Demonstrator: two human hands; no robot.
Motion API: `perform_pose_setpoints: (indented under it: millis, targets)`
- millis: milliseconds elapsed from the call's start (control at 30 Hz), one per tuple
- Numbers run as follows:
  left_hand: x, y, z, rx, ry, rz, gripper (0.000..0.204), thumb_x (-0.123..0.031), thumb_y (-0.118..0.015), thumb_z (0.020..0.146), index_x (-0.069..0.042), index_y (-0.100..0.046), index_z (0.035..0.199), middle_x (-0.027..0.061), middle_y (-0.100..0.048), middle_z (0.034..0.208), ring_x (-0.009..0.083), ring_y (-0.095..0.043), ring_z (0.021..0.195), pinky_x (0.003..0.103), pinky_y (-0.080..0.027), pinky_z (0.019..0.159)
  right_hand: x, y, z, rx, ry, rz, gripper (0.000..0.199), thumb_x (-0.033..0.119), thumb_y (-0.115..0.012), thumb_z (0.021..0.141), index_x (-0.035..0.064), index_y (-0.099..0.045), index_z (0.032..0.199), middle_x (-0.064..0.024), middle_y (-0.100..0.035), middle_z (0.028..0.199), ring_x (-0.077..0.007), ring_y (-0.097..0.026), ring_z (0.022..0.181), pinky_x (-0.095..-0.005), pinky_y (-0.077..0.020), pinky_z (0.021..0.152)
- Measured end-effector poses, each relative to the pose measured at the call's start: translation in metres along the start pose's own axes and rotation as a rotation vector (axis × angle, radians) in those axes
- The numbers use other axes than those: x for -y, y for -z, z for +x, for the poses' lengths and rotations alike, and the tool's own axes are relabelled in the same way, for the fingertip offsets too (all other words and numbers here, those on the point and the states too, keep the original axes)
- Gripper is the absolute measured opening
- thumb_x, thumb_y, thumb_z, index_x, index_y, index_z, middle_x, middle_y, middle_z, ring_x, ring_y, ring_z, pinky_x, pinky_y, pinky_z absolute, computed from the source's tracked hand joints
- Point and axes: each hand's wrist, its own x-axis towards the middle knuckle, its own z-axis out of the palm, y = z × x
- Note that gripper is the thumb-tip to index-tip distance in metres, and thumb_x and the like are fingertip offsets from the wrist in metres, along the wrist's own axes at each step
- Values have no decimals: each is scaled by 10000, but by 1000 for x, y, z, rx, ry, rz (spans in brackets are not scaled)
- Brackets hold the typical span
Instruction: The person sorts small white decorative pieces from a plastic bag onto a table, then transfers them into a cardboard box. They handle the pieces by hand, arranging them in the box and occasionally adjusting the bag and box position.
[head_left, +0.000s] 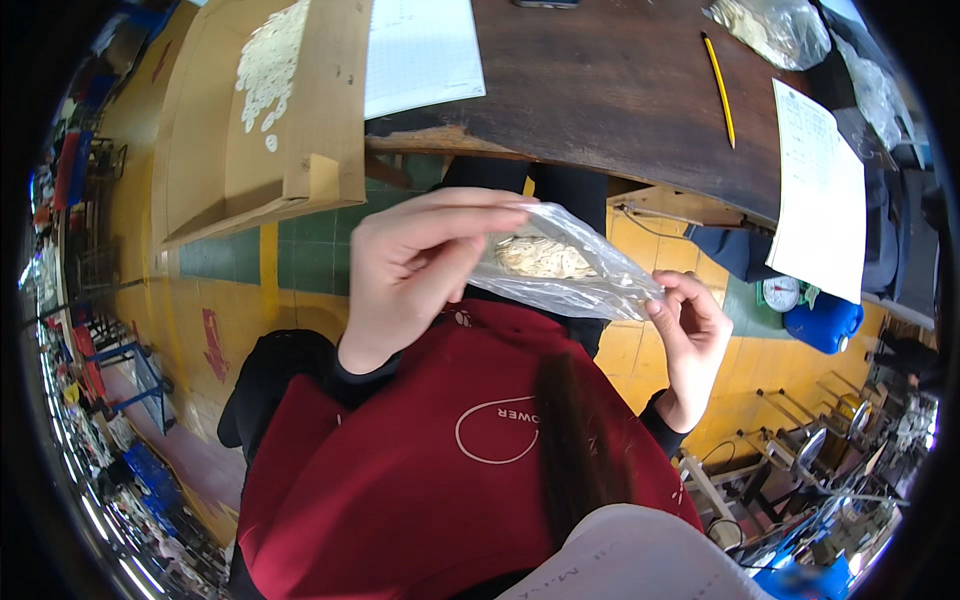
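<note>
A clear plastic bag point(570, 297) is held up over my lap, in front of the table edge. Inside it lies a pile of small, flat, pale pieces point(545, 258). My left hand point(420, 262) is closed on the bag's left end, with the fingers stretched along its upper edge and the thumb below; part of the grip is hidden. At the opposite end, my right hand point(693, 335) pinches the bag's corner between thumb and fingers.
A cardboard tray point(335, 100) with many pale oval pieces point(272, 65) sits left. The dark wooden table point(600, 90) holds a gridded sheet point(425, 55), a yellow pencil point(719, 90), a printed paper point(820, 190) overhanging the edge, and another filled plastic bag point(775, 30).
</note>
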Motion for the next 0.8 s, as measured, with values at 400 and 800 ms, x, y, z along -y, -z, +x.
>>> perform_pose_setpoints:
  millis: [400,800]
  targets:
    - [-4,6,-5,75,-91,139,439,145,-502,829,-9,-760,1149,121,-747,1211,153,-721,965,229,-513,713,-19,-3,-1,-156,425,336,376,12,-748,882,27,-645,1243,-111,-684,973,-197,-659,932,-324,-522,823]
    - [7,3,9,496,-336,-27,948,-185,-865,822,-157,-343,1613,203,-422,1586,205,-656,972,286,-557,710,-60,-81,34,206,441,536,274,173,-708,942,15,-623,1149,-194,-648,1140,-351,-617,1060,-455,-491,926]
